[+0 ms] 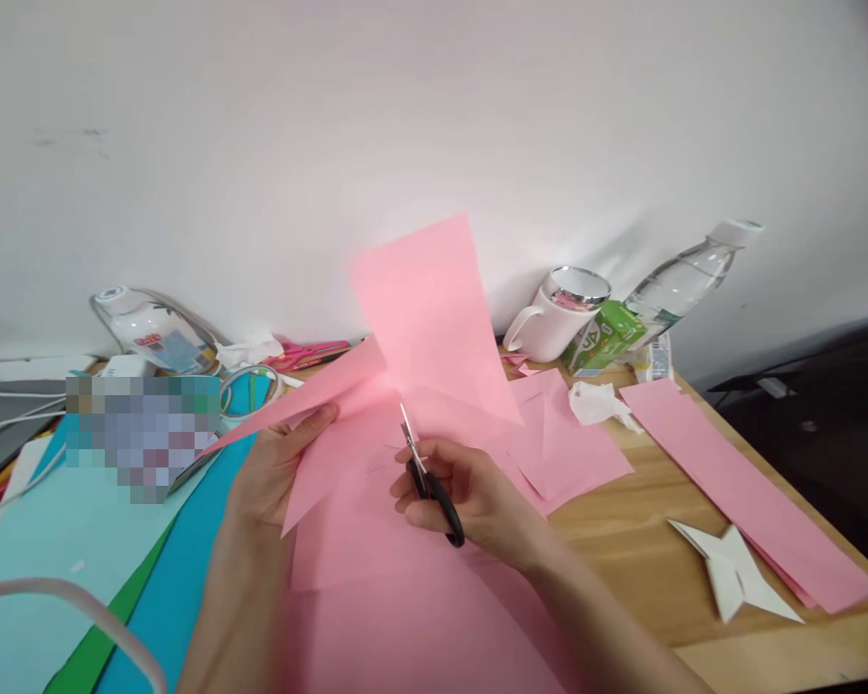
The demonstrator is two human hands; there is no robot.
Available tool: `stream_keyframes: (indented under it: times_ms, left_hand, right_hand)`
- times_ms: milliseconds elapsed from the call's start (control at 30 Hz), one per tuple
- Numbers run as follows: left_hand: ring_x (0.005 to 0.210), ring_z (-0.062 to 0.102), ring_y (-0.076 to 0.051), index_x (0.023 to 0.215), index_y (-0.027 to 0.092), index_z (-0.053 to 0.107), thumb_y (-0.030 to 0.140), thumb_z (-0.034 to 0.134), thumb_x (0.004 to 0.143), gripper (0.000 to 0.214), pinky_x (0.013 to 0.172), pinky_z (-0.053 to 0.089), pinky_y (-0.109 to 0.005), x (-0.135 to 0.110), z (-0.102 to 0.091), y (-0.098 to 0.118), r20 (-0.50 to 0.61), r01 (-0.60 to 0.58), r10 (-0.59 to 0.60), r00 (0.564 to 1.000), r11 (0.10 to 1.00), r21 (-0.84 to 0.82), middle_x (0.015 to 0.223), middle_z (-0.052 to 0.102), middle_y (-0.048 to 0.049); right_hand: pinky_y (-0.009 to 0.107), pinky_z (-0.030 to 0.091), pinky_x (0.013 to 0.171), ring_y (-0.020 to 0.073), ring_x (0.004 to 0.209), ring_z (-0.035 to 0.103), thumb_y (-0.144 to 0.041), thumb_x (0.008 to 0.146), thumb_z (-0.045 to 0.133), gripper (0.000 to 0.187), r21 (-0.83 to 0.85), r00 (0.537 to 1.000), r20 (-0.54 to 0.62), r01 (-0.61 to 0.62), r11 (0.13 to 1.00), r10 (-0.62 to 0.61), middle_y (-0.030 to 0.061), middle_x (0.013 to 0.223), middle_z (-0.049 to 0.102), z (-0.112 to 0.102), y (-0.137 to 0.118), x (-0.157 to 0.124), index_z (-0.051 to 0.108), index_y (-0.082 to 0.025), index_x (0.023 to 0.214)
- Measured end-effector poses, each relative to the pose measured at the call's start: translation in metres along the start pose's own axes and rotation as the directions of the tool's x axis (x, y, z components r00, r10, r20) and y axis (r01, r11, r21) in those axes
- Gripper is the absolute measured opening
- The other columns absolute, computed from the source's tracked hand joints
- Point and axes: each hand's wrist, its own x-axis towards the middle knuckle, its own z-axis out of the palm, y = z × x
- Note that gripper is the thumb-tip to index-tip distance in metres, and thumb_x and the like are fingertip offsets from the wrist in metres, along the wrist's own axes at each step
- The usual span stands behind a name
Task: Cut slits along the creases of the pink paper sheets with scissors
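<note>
My left hand pinches a folded pink paper sheet, thumb on top, holding it up off the table. One part of the sheet stands upright toward the wall, another flap points left. My right hand grips small black-handled scissors, fingers through the loops. The blades point up into the paper near its middle fold. More pink paper lies flat beneath both hands.
Pink strips and a white folded paper star lie on the wooden table at right. A white mug, green carton and water bottle stand by the wall. Blue and green sheets cover the left side.
</note>
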Motion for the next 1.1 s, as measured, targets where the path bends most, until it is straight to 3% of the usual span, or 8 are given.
stream_keyframes:
  times_ms: [200, 467, 733, 867, 1100]
  left_hand:
    - [0.07, 0.069, -0.013, 0.076, 0.016, 0.072, 0.012, 0.074, 0.063, 0.013, 0.065, 0.054, -0.014, 0.0, 0.002, -0.002, -0.017, -0.039, 0.039, 0.999, 0.999, 0.002, 0.071, 0.073, 0.0]
    - [0.071, 0.069, -0.023, 0.074, 0.016, 0.072, 0.019, 0.078, 0.058, 0.018, 0.061, 0.057, -0.029, -0.006, 0.009, -0.002, 0.019, 0.026, -0.027, 0.999, 0.998, 0.054, 0.073, 0.073, -0.0036]
    - [0.061, 0.068, -0.022, 0.077, 0.015, 0.069, 0.021, 0.077, 0.059, 0.02, 0.053, 0.054, -0.029, -0.011, 0.013, -0.003, 0.005, 0.104, -0.104, 0.995, 0.993, 0.048, 0.072, 0.072, -0.0042]
    - [0.054, 0.066, -0.021, 0.081, 0.016, 0.067, 0.02, 0.078, 0.059, 0.025, 0.049, 0.053, -0.029, -0.012, 0.014, -0.002, 0.01, 0.135, -0.136, 0.991, 0.99, 0.039, 0.068, 0.071, -0.004]
    - [0.059, 0.066, -0.021, 0.083, 0.014, 0.067, 0.018, 0.078, 0.059, 0.027, 0.053, 0.053, -0.029, -0.015, 0.019, -0.001, -0.005, 0.146, -0.146, 0.989, 0.989, -0.003, 0.069, 0.07, -0.0043]
  right_hand:
    - [0.033, 0.049, 0.075, 0.016, 0.077, 0.061, -0.031, 0.064, 0.077, 0.039, -0.029, 0.998, -0.053, 0.037, 0.999, -0.039, 0.0033, 0.082, 0.065, -0.005, -0.003, 0.001, 0.062, -0.019, 0.097]
    - [0.031, 0.047, 0.077, 0.0147, 0.079, 0.059, -0.033, 0.069, 0.074, 0.032, -0.044, 0.99, -0.121, 0.068, 0.997, -0.073, 0.0038, 0.085, 0.065, -0.003, -0.006, 0.001, 0.062, -0.019, 0.094]
    - [0.029, 0.047, 0.073, 0.0131, 0.071, 0.057, -0.03, 0.071, 0.072, 0.029, -0.028, 0.978, -0.168, 0.121, 0.992, -0.124, 0.0003, 0.074, 0.061, -0.002, -0.007, 0.002, 0.063, -0.018, 0.097]
    - [0.031, 0.048, 0.075, 0.0156, 0.077, 0.059, -0.027, 0.072, 0.071, 0.033, -0.033, 0.972, -0.177, 0.152, 0.988, -0.155, 0.0031, 0.08, 0.062, -0.002, -0.003, 0.002, 0.061, -0.017, 0.102]
    - [0.035, 0.049, 0.08, 0.0173, 0.079, 0.059, -0.026, 0.073, 0.07, 0.029, -0.081, 0.963, -0.175, 0.192, 0.978, -0.203, 0.0054, 0.084, 0.062, -0.003, -0.001, 0.003, 0.06, -0.018, 0.099]
